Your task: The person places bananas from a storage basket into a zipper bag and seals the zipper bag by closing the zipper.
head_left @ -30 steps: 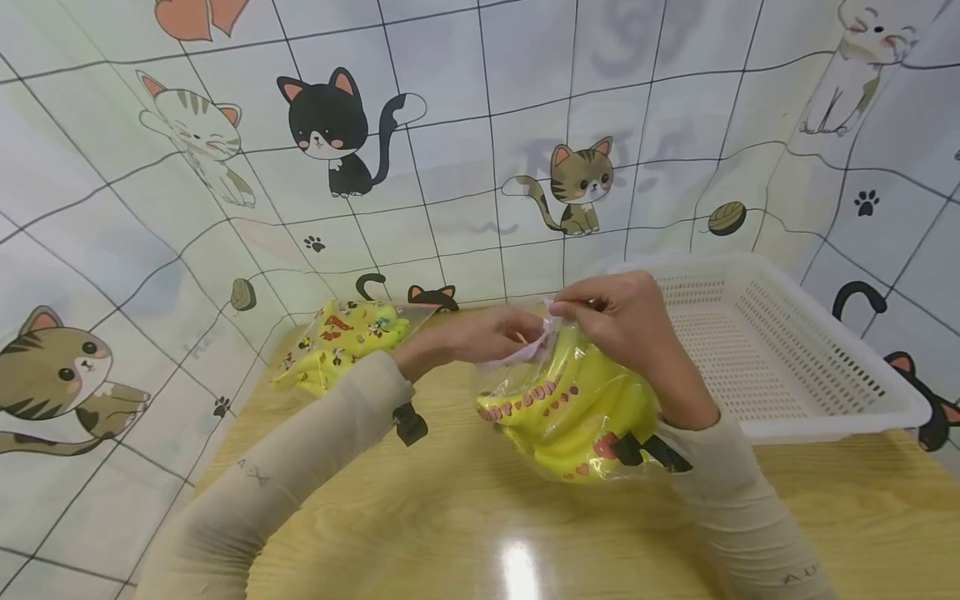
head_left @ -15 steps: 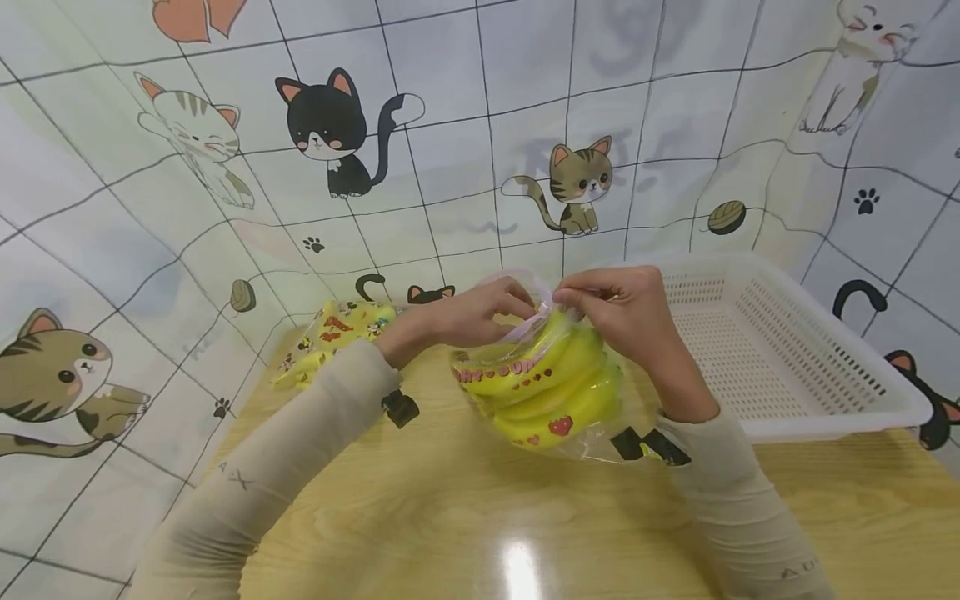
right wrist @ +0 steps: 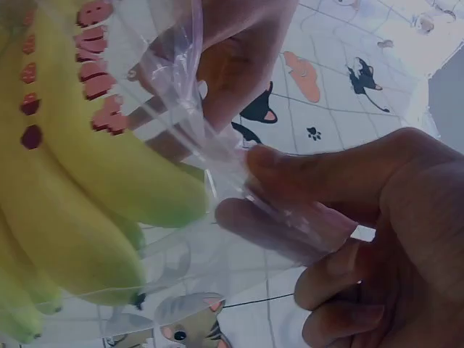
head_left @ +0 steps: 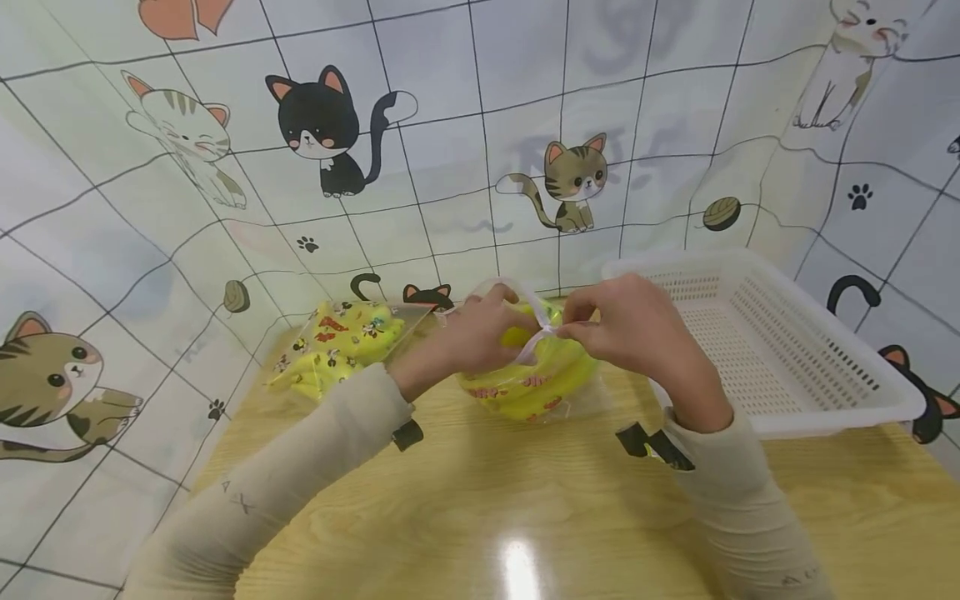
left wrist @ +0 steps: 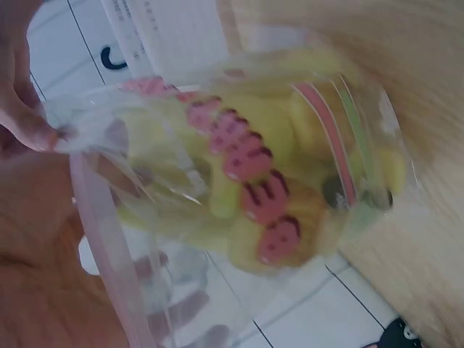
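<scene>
A clear zip bag (head_left: 517, 392) with pink lettering and a pale pink zip edge holds a bunch of bananas (right wrist: 94, 196). It is between both hands above the table. My right hand (head_left: 633, 321) pinches a gathered corner of its mouth between thumb and fingers, as the right wrist view shows. My left hand (head_left: 480, 333) is at the mouth's other side, its fingers (left wrist: 181, 308) spread and seen through the plastic, apparently inside the opening. The left hand's thumb and forefinger stand apart in the right wrist view.
A second clear bag (head_left: 330, 346) with cartoon prints and yellow contents lies at the back left. On the right stands a white perforated plastic basket (head_left: 757, 350). A cat-patterned cloth (head_left: 450, 150) hangs behind the wooden table (head_left: 420, 508).
The banana bag has swung left and then back away from me, so less of its lower part shows. The left hand has moved to its mouth; the right hand keeps its pinch.
</scene>
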Demonstrator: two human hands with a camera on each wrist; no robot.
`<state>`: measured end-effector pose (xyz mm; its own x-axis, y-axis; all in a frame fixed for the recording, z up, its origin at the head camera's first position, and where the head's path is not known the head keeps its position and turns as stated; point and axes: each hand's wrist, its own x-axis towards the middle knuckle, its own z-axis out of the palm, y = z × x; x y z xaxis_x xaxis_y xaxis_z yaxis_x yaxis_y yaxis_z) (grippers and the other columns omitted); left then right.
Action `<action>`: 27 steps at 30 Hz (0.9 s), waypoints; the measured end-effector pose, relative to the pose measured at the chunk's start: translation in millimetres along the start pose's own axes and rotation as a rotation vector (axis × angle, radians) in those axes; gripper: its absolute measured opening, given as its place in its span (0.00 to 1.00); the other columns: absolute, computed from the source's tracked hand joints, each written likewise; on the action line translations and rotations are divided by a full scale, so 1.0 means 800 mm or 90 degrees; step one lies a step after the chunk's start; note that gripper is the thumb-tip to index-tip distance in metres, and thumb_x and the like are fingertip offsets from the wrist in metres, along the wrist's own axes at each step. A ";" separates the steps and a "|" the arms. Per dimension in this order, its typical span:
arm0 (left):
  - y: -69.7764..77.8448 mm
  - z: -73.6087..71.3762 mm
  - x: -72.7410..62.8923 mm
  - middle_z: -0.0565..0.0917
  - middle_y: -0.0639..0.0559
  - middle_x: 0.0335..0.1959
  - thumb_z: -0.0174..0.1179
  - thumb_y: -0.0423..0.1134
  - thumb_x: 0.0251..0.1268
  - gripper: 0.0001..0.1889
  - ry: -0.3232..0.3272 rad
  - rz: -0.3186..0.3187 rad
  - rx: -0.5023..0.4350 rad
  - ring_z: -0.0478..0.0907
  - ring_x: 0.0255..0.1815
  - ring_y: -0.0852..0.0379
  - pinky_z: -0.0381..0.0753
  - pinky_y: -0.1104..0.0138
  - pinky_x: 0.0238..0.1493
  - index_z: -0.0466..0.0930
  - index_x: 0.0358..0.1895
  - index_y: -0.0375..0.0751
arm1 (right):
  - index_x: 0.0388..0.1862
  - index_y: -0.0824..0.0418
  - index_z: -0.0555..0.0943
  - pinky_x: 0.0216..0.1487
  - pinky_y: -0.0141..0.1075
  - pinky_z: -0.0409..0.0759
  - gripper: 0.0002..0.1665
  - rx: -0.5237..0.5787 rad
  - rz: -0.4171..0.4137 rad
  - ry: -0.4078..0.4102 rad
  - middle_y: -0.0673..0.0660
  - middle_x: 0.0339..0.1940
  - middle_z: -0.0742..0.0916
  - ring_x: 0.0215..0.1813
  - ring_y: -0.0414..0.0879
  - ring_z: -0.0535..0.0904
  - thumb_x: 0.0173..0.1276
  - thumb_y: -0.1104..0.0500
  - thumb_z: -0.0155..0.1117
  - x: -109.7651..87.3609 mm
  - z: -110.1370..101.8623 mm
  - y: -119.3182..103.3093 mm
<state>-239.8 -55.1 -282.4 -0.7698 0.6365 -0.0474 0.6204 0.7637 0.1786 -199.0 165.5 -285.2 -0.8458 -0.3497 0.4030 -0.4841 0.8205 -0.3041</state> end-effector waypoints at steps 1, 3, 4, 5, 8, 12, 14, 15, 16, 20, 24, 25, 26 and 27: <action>0.003 0.001 -0.002 0.71 0.41 0.73 0.68 0.55 0.68 0.19 0.009 -0.002 0.001 0.64 0.76 0.39 0.74 0.37 0.64 0.85 0.60 0.59 | 0.29 0.48 0.89 0.26 0.36 0.69 0.07 -0.011 0.001 -0.006 0.45 0.29 0.91 0.27 0.43 0.77 0.63 0.49 0.78 -0.001 -0.001 -0.002; 0.009 0.002 -0.004 0.75 0.44 0.70 0.70 0.54 0.66 0.19 0.023 -0.003 0.004 0.68 0.73 0.41 0.74 0.39 0.65 0.85 0.57 0.54 | 0.29 0.47 0.89 0.26 0.36 0.70 0.07 -0.031 -0.001 -0.016 0.45 0.29 0.91 0.28 0.42 0.79 0.62 0.48 0.78 -0.003 -0.003 -0.007; 0.012 0.001 -0.006 0.77 0.45 0.67 0.70 0.55 0.66 0.20 0.029 -0.007 0.011 0.71 0.70 0.41 0.75 0.42 0.63 0.83 0.56 0.51 | 0.29 0.48 0.89 0.25 0.36 0.71 0.07 -0.043 -0.007 -0.019 0.45 0.29 0.91 0.28 0.42 0.79 0.62 0.48 0.78 -0.004 -0.004 -0.009; 0.014 0.002 -0.007 0.79 0.46 0.63 0.71 0.55 0.65 0.22 0.033 -0.012 0.013 0.73 0.66 0.41 0.76 0.44 0.62 0.81 0.55 0.49 | 0.30 0.48 0.90 0.25 0.36 0.72 0.06 -0.053 -0.013 -0.022 0.45 0.29 0.91 0.28 0.43 0.80 0.62 0.49 0.78 -0.005 -0.004 -0.010; 0.018 0.003 -0.009 0.83 0.49 0.55 0.72 0.55 0.64 0.30 0.046 -0.023 0.020 0.78 0.55 0.43 0.77 0.50 0.59 0.71 0.61 0.46 | 0.31 0.49 0.91 0.23 0.35 0.72 0.03 -0.088 -0.036 -0.016 0.45 0.29 0.91 0.29 0.43 0.82 0.62 0.53 0.78 -0.007 -0.003 -0.014; 0.020 0.005 -0.007 0.84 0.47 0.59 0.70 0.54 0.66 0.36 0.043 -0.014 0.043 0.82 0.58 0.45 0.78 0.50 0.64 0.66 0.72 0.49 | 0.31 0.50 0.92 0.22 0.35 0.72 0.02 -0.114 -0.062 0.011 0.44 0.29 0.91 0.29 0.43 0.82 0.60 0.58 0.78 -0.010 -0.002 -0.015; 0.021 0.004 -0.005 0.83 0.47 0.63 0.68 0.51 0.69 0.32 0.039 -0.009 0.061 0.81 0.62 0.45 0.78 0.49 0.66 0.69 0.73 0.52 | 0.30 0.51 0.92 0.22 0.35 0.72 0.03 -0.113 -0.079 0.037 0.45 0.28 0.91 0.28 0.43 0.81 0.59 0.61 0.78 -0.010 -0.002 -0.014; 0.021 0.004 -0.004 0.82 0.47 0.65 0.67 0.49 0.71 0.30 0.037 -0.008 0.065 0.80 0.65 0.45 0.77 0.48 0.68 0.71 0.73 0.53 | 0.29 0.52 0.92 0.22 0.36 0.72 0.04 -0.113 -0.088 0.054 0.45 0.28 0.91 0.27 0.43 0.81 0.58 0.62 0.78 -0.010 -0.001 -0.013; 0.021 0.003 -0.003 0.82 0.47 0.66 0.66 0.48 0.71 0.28 0.036 -0.009 0.067 0.78 0.68 0.45 0.77 0.47 0.67 0.74 0.72 0.54 | 0.29 0.53 0.92 0.21 0.36 0.72 0.04 -0.113 -0.098 0.071 0.46 0.28 0.91 0.26 0.43 0.81 0.58 0.63 0.78 -0.010 -0.001 -0.012; 0.021 0.006 0.000 0.80 0.47 0.69 0.62 0.45 0.75 0.18 0.008 -0.017 0.040 0.69 0.76 0.45 0.70 0.37 0.69 0.84 0.64 0.55 | 0.28 0.55 0.89 0.20 0.36 0.71 0.06 -0.117 -0.127 0.133 0.48 0.28 0.90 0.24 0.45 0.81 0.59 0.66 0.76 -0.008 0.004 -0.007; 0.016 0.012 -0.002 0.84 0.48 0.63 0.62 0.42 0.74 0.12 0.062 -0.012 0.018 0.73 0.72 0.47 0.71 0.42 0.71 0.89 0.54 0.50 | 0.29 0.55 0.88 0.22 0.38 0.74 0.06 -0.109 -0.124 0.154 0.50 0.31 0.90 0.26 0.46 0.82 0.60 0.65 0.76 -0.004 0.006 -0.001; 0.016 0.011 -0.004 0.86 0.48 0.59 0.62 0.41 0.74 0.11 0.097 -0.015 0.003 0.77 0.68 0.47 0.76 0.45 0.66 0.90 0.52 0.49 | 0.29 0.55 0.88 0.23 0.38 0.75 0.06 -0.106 -0.122 0.154 0.50 0.31 0.90 0.26 0.46 0.82 0.60 0.65 0.76 -0.004 0.006 0.000; 0.016 0.009 -0.005 0.88 0.49 0.54 0.63 0.40 0.72 0.09 0.136 -0.012 -0.005 0.81 0.61 0.49 0.80 0.51 0.62 0.90 0.49 0.48 | 0.29 0.55 0.87 0.24 0.39 0.75 0.06 -0.103 -0.120 0.154 0.50 0.31 0.90 0.27 0.46 0.82 0.60 0.65 0.76 -0.003 0.006 0.001; 0.017 0.007 -0.006 0.89 0.51 0.48 0.63 0.39 0.72 0.07 0.172 -0.008 -0.015 0.84 0.54 0.52 0.82 0.57 0.56 0.90 0.46 0.47 | 0.29 0.55 0.87 0.25 0.39 0.76 0.06 -0.099 -0.119 0.151 0.50 0.31 0.90 0.27 0.46 0.82 0.61 0.65 0.76 -0.001 0.007 0.001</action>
<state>-226.8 -46.9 -285.0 -0.7919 0.5722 0.2132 0.6088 0.7670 0.2026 -199.8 164.4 -290.6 -0.6605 -0.4006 0.6351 -0.5705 0.8176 -0.0777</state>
